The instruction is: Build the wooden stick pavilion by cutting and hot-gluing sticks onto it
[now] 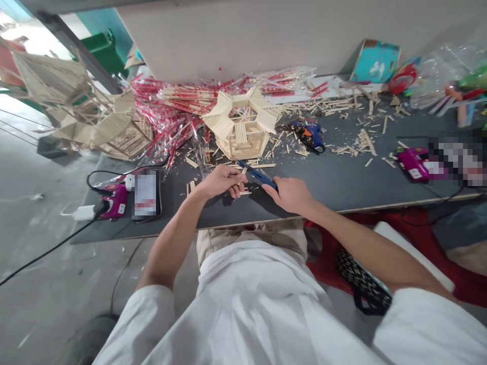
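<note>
My right hand (292, 194) is closed around a long blue tool that looks like a utility knife (255, 174), its tip pointing up and left. Between the fingertips of my left hand (225, 181) is a short wooden stick (244, 171), close beside the blade end. Just beyond my hands stands a star-shaped openwork structure (240, 133) made of pale wooden sticks. Small cut pieces lie on the dark table (323, 188) near my left fingers. A blue glue gun (312, 134) rests to the right of the structure.
Another larger stick structure (99, 129) sits at left, near red-and-clear plastic wrappers (167, 119). A phone (146, 195) and purple power socket (114, 200) with cables are at the left edge. Stick offcuts (365, 142) scatter rightward, toward a second purple socket (416, 163).
</note>
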{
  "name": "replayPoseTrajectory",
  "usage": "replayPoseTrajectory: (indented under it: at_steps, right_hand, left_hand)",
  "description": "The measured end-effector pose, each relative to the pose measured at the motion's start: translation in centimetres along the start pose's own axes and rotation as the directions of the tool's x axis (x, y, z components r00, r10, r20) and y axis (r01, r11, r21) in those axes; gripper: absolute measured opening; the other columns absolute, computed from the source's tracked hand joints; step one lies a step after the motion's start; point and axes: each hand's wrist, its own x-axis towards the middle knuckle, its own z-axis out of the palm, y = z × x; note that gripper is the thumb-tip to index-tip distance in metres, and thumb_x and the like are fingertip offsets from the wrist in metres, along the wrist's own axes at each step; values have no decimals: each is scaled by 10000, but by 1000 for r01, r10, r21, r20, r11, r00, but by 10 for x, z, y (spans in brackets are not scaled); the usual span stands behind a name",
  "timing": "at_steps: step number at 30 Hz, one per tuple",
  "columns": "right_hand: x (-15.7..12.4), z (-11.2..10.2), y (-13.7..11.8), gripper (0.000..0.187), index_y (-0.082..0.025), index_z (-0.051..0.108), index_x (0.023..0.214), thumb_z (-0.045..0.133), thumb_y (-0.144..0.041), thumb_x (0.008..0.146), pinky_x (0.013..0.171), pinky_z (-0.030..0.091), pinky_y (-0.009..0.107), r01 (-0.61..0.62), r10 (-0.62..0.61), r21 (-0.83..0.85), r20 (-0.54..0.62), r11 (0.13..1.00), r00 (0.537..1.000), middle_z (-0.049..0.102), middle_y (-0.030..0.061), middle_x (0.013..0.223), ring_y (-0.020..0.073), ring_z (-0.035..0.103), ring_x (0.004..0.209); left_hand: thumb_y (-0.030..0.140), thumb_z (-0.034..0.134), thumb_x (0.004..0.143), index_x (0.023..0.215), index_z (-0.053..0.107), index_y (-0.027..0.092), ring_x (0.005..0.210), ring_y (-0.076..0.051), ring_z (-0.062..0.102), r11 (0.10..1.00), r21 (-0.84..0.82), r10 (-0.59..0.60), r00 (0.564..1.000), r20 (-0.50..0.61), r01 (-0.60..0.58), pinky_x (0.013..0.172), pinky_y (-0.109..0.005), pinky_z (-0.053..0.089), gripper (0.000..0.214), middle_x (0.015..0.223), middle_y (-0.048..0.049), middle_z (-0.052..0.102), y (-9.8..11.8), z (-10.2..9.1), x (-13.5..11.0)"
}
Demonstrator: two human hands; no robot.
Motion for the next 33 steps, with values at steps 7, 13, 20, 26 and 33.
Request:
replayPoseTrajectory:
  at_steps: [7, 13, 20, 26, 33]
  right_hand:
    - [1, -1, 0, 688, -168, 695, 998, 236, -664, 1128, 643, 326, 367, -26, 28, 27, -41, 999, 999, 790, 173, 960, 334, 750, 874]
    - [-16, 5, 29, 639, -146, 721, 1115, 339, -658, 1114, 774, 442, 380, -91, 99, 41, -280, 995, 955, 772, 191, 1045, 349, 714, 993]
    - [-34, 42, 100, 705, -49, 653, 1309, 456, -675, 1052, 944, 456, 484, -333, 261, -39, -539, 942, 801, 711, 273, 1120, 420, 628, 1102]
    - [-40, 60, 131, 752, -44, 544, 1489, 481, -645, 1043, 1092, 398, 571, -408, 347, 18, -559, 913, 753, 639, 308, 1365, 455, 571, 1262]
    - [-28, 52, 125, 755, -43, 512, 1516, 584, -584, 995, 1160, 351, 638, -448, 406, 57, -534, 892, 742, 589, 318, 1448, 472, 500, 1385]
  left_hand:
    - [456, 705, 996, 977, 732, 129, 603, -137, 726, 990, 130, 73, 989, -129, -57, 541, -216, 563, 329, 847, -77, 784, -7, -9, 3]
    - [428, 634, 1037, 968, 822, 181, 817, -185, 728, 695, 702, 407, 890, -204, -157, 783, -272, 523, 318, 875, -45, 773, -12, -25, 4]
    - [427, 621, 1054, 1051, 870, 238, 986, -233, 719, 560, 789, 339, 939, 61, -253, 877, -333, 501, 313, 1032, -61, 793, -9, -27, -2]
    - [423, 582, 1081, 1073, 860, 236, 1039, -237, 715, 556, 765, 349, 926, 141, -326, 909, -338, 512, 335, 1081, -67, 793, -8, -26, -4]
    - [431, 498, 1121, 1166, 835, 229, 1134, -233, 704, 539, 782, 383, 918, 103, -313, 1006, -340, 518, 396, 1196, -80, 751, -11, -23, -1]
